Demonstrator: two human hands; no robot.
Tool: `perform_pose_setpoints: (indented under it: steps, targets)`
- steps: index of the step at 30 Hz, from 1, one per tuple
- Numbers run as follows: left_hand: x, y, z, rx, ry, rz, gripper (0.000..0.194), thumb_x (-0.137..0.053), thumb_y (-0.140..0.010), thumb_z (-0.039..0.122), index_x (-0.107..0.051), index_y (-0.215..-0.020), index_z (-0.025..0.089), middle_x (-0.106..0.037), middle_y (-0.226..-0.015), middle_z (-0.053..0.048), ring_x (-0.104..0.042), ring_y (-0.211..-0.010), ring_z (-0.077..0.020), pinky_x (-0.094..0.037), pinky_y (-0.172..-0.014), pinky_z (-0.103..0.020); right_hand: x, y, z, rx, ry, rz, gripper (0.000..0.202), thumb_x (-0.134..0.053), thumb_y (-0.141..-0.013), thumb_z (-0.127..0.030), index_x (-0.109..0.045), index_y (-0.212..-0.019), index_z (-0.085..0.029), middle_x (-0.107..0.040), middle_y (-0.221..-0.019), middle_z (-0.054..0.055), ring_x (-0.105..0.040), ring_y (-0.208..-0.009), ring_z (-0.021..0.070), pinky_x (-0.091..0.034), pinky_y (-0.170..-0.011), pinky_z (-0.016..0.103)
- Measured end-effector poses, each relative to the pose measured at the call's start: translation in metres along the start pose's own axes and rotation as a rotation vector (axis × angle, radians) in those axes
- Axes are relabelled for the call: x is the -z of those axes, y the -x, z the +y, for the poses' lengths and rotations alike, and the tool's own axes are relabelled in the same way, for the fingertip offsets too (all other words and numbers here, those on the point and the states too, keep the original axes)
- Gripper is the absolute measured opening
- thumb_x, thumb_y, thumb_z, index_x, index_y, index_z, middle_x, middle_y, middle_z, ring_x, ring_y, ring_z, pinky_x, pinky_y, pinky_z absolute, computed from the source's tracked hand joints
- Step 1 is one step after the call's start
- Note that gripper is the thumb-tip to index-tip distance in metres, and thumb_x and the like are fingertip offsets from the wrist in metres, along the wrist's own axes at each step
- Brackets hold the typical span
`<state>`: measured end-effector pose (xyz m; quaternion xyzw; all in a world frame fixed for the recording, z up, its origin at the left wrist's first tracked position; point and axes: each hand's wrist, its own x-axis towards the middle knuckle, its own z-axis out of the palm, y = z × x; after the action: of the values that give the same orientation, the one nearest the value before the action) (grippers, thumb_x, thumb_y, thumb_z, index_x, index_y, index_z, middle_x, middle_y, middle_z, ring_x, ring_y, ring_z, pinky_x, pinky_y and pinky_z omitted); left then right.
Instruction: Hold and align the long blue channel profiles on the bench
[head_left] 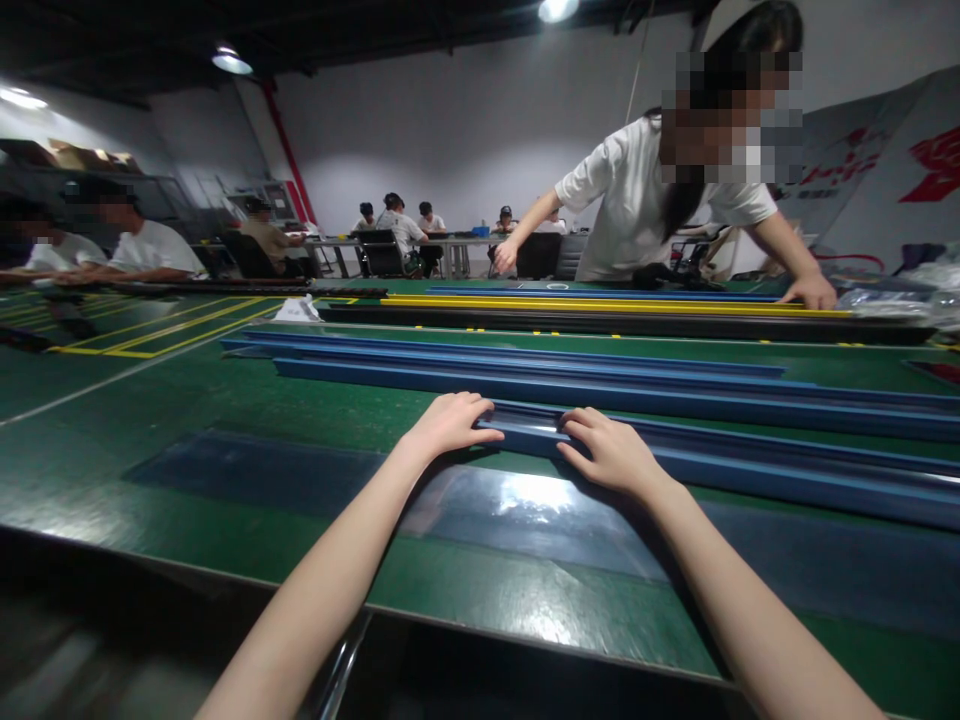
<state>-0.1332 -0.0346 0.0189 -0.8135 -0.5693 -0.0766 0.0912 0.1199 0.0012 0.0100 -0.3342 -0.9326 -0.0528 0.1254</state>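
A long blue channel-shaped strip (pixel 712 458) lies across the green table in front of me and runs off to the right. My left hand (pixel 452 422) grips its left end, fingers over the top and thumb along the near wall. A little further right, my right hand (pixel 609 452) holds the same strip, fingertips curled into the groove and thumb on the near side. Something shiny lines the groove between my hands. Beneath my forearms, a flat clear plastic sheet (pixel 525 510) rests on the table and reflects the lamps.
More blue channel strips (pixel 450 380) lie parallel behind. Beyond them are a yellow strip (pixel 600 304), a black strip (pixel 637 322) and a small white object (pixel 298 309). A co-worker (pixel 637 190) leans over the far side. The green table's (pixel 225 560) edge is near me.
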Motion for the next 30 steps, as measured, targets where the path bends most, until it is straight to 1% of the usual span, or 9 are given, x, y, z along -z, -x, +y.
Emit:
perform_pose_setpoints:
  steps: [5, 9, 12, 15, 17, 21, 24, 30]
  targets:
    - [0.002, 0.0, -0.001, -0.079, -0.008, 0.129, 0.045, -0.043, -0.081, 0.056, -0.058, -0.1, 0.018, -0.059, -0.1, -0.007, -0.053, -0.093, -0.0198, -0.037, -0.08, -0.029, -0.002, -0.001, -0.001, 0.062, 0.03, 0.102, 0.028, -0.039, -0.085, -0.034, -0.059, -0.093, -0.016, -0.058, -0.108, 0.01, -0.048, -0.096, 0.02, -0.036, -0.079, 0.03]
    - [-0.001, -0.002, -0.001, -0.088, -0.014, 0.18, 0.043, -0.038, -0.085, 0.051, -0.056, -0.105, 0.018, -0.058, -0.108, -0.007, -0.051, -0.098, -0.0192, -0.035, -0.083, -0.03, -0.007, -0.003, 0.0, 0.088, 0.092, 0.205, 0.032, -0.04, -0.086, -0.037, -0.058, -0.102, -0.017, -0.054, -0.119, 0.009, -0.045, -0.107, 0.022, -0.031, -0.086, 0.034]
    - [-0.007, -0.003, 0.0, -0.048, -0.038, 0.195, 0.046, -0.035, -0.087, 0.051, -0.052, -0.113, 0.018, -0.055, -0.117, -0.007, -0.049, -0.106, -0.0198, -0.033, -0.086, -0.032, -0.014, -0.005, 0.001, 0.061, 0.141, 0.256, 0.039, -0.036, -0.088, -0.039, -0.053, -0.115, -0.015, -0.051, -0.126, 0.009, -0.042, -0.113, 0.0221, -0.027, -0.091, 0.035]
    - [-0.014, -0.005, 0.003, 0.024, -0.051, 0.163, 0.052, -0.03, -0.088, 0.052, -0.047, -0.121, 0.016, -0.051, -0.125, -0.009, -0.046, -0.112, -0.0205, -0.032, -0.088, -0.033, -0.02, -0.008, 0.002, -0.004, 0.181, 0.272, 0.046, -0.032, -0.09, -0.04, -0.047, -0.122, -0.012, -0.052, -0.125, 0.011, -0.042, -0.115, 0.0227, -0.026, -0.093, 0.036]
    - [-0.017, -0.005, 0.004, 0.056, -0.051, 0.118, 0.052, -0.026, -0.089, 0.051, -0.046, -0.122, 0.016, -0.051, -0.125, -0.009, -0.046, -0.112, -0.0206, -0.031, -0.09, -0.034, -0.021, -0.009, 0.001, -0.058, 0.193, 0.26, 0.048, -0.03, -0.09, -0.041, -0.047, -0.123, -0.01, -0.054, -0.123, 0.012, -0.044, -0.114, 0.0229, -0.026, -0.091, 0.036]
    - [-0.017, -0.006, 0.004, 0.071, -0.033, 0.058, 0.052, -0.022, -0.09, 0.05, -0.047, -0.121, 0.016, -0.055, -0.12, -0.008, -0.048, -0.109, -0.0202, -0.031, -0.091, -0.034, -0.018, -0.01, -0.002, -0.144, 0.183, 0.152, 0.048, -0.026, -0.091, -0.041, -0.052, -0.117, -0.011, -0.06, -0.113, 0.012, -0.052, -0.101, 0.0217, -0.03, -0.084, 0.034]
    - [-0.017, -0.005, 0.004, 0.072, -0.023, 0.052, 0.053, -0.021, -0.09, 0.051, -0.047, -0.121, 0.017, -0.055, -0.12, -0.008, -0.048, -0.109, -0.0202, -0.031, -0.091, -0.034, -0.015, -0.01, -0.002, -0.153, 0.174, 0.107, 0.048, -0.025, -0.091, -0.042, -0.052, -0.117, -0.012, -0.061, -0.112, 0.011, -0.052, -0.099, 0.0215, -0.031, -0.082, 0.033]
    - [-0.016, -0.005, 0.005, 0.087, -0.019, 0.056, 0.051, -0.021, -0.091, 0.048, -0.048, -0.12, 0.017, -0.055, -0.12, -0.008, -0.048, -0.109, -0.0204, -0.031, -0.091, -0.035, -0.014, -0.01, -0.001, -0.142, 0.167, 0.095, 0.047, -0.025, -0.091, -0.042, -0.05, -0.119, -0.013, -0.059, -0.114, 0.011, -0.052, -0.1, 0.0214, -0.03, -0.082, 0.033]
